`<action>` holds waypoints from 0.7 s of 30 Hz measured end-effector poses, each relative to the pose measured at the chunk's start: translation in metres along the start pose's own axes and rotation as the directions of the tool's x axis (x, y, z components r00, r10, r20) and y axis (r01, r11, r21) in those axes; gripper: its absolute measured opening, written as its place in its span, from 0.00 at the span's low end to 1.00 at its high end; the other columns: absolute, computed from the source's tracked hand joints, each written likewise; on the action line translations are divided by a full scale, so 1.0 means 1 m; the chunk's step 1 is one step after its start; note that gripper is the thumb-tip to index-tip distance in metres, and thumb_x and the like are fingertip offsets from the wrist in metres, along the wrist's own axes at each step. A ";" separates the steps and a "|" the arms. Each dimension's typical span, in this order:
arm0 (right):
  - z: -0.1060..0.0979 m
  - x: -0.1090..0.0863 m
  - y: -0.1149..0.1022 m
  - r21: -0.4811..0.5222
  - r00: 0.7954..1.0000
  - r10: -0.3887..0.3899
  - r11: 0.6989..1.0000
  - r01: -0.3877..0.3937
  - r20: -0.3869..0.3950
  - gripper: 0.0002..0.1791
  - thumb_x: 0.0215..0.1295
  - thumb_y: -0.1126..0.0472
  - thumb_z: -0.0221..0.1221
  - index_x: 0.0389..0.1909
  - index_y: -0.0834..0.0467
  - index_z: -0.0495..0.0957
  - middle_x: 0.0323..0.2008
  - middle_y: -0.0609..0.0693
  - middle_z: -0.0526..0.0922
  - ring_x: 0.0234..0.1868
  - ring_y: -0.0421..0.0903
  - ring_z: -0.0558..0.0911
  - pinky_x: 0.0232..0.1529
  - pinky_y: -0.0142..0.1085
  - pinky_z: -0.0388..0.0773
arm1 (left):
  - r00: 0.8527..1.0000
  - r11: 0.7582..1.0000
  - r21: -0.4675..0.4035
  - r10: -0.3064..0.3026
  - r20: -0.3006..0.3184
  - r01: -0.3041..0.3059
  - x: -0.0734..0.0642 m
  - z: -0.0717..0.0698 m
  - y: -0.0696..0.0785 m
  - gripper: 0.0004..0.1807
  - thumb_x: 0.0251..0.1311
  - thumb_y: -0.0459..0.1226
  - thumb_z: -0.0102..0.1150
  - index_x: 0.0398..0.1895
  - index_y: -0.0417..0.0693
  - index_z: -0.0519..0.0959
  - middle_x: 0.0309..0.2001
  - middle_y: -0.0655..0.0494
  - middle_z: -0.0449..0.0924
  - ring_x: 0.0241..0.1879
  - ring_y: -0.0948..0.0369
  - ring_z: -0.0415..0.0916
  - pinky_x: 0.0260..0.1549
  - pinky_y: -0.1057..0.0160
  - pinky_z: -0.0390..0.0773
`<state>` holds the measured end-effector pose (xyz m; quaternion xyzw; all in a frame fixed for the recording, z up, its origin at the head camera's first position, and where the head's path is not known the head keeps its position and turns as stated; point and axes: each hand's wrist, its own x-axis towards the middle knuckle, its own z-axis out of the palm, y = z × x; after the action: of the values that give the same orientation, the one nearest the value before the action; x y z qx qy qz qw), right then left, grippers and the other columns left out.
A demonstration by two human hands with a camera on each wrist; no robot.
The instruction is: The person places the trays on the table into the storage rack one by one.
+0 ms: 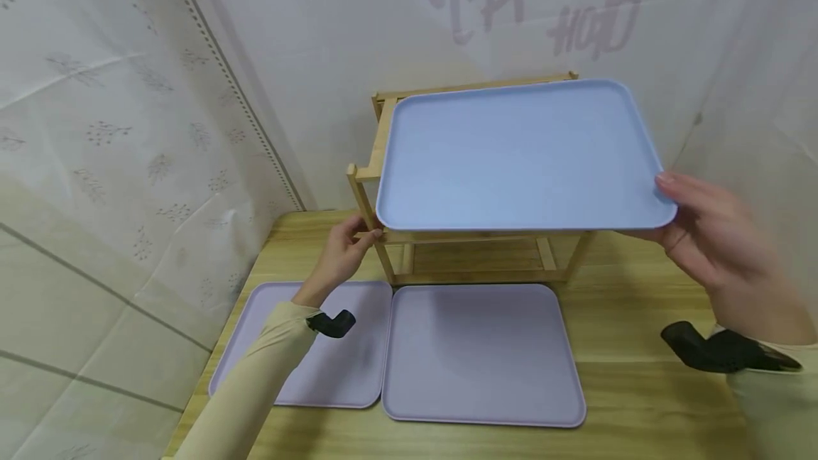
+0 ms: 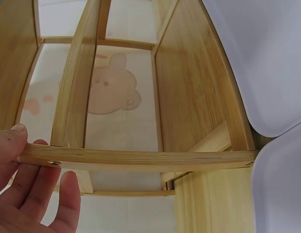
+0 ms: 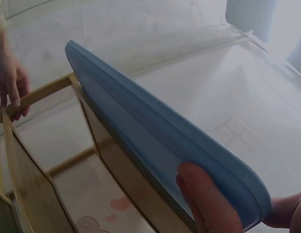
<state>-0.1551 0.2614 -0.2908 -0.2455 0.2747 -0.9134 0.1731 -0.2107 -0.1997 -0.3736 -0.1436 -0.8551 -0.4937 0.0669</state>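
Note:
A light blue tray (image 1: 524, 155) lies over the top of a wooden shelf rack (image 1: 383, 144). My right hand (image 1: 722, 240) pinches its front right corner, thumb on the upper face and fingers beneath. From the right wrist view the tray (image 3: 160, 116) looks tilted, its near end lifted off the rack, and fingers (image 3: 209, 199) press its underside. Lower down, my left hand (image 1: 341, 254) grips the rack's front left post. The left wrist view shows the left hand (image 2: 31, 187) with thumb and fingers around that wooden bar (image 2: 141, 159).
Two lilac trays lie side by side on the wooden table (image 1: 639, 346) before the rack: one in the middle (image 1: 482, 357), one to the left (image 1: 348, 360), partly behind my left forearm. White patterned cloth (image 1: 128, 91) hangs behind and to the left.

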 end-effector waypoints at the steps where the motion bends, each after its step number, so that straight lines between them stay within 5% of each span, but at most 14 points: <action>1: 0.001 0.003 0.001 -0.009 1.000 -0.002 1.000 0.002 0.006 0.27 0.76 0.72 0.24 0.66 0.72 0.63 0.61 0.66 0.74 0.58 0.60 0.78 0.52 0.56 0.77 | 1.000 1.000 0.006 -0.002 -0.001 0.002 0.000 0.000 0.000 0.11 0.65 0.30 0.55 0.48 0.35 0.78 0.46 0.39 0.82 0.50 0.49 0.78 0.47 0.50 0.81; 10: 0.006 0.015 0.007 -0.037 0.999 -0.034 0.999 0.034 0.006 0.25 0.76 0.72 0.26 0.60 0.77 0.67 0.59 0.67 0.76 0.55 0.59 0.81 0.55 0.49 0.75 | 1.000 1.000 -0.012 -0.002 0.021 0.002 0.001 0.000 0.004 0.13 0.67 0.30 0.53 0.50 0.31 0.76 0.52 0.34 0.79 0.54 0.45 0.76 0.50 0.44 0.78; 15: 0.005 0.010 0.010 -0.149 0.988 -0.144 0.979 0.136 -0.048 0.23 0.71 0.80 0.33 0.64 0.74 0.63 0.58 0.66 0.76 0.52 0.57 0.83 0.54 0.46 0.77 | 1.000 1.000 -0.008 -0.007 0.029 0.008 -0.005 -0.001 0.026 0.13 0.66 0.27 0.52 0.50 0.27 0.75 0.52 0.32 0.78 0.53 0.43 0.76 0.49 0.46 0.79; 19: 0.009 0.005 0.013 -0.443 0.964 -0.238 0.882 0.163 -0.120 0.26 0.64 0.85 0.42 0.63 0.70 0.63 0.55 0.61 0.76 0.47 0.52 0.85 0.49 0.42 0.81 | 0.999 1.000 -0.004 -0.002 0.033 0.002 -0.009 -0.001 0.037 0.12 0.66 0.27 0.52 0.49 0.27 0.75 0.51 0.32 0.79 0.53 0.44 0.77 0.48 0.48 0.80; 21: 0.015 0.003 0.015 -0.655 0.934 -0.315 0.743 0.133 -0.168 0.25 0.62 0.83 0.50 0.60 0.68 0.66 0.56 0.56 0.75 0.47 0.46 0.84 0.46 0.34 0.82 | 1.000 1.000 -0.005 0.002 0.030 -0.002 -0.008 -0.001 0.034 0.12 0.66 0.27 0.52 0.49 0.27 0.75 0.51 0.33 0.79 0.52 0.44 0.77 0.48 0.48 0.80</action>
<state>-0.1465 0.2420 -0.2881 -0.1952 0.5552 -0.8054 -0.0707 -0.1924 -0.1854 -0.3471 -0.1522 -0.8547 -0.4934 0.0541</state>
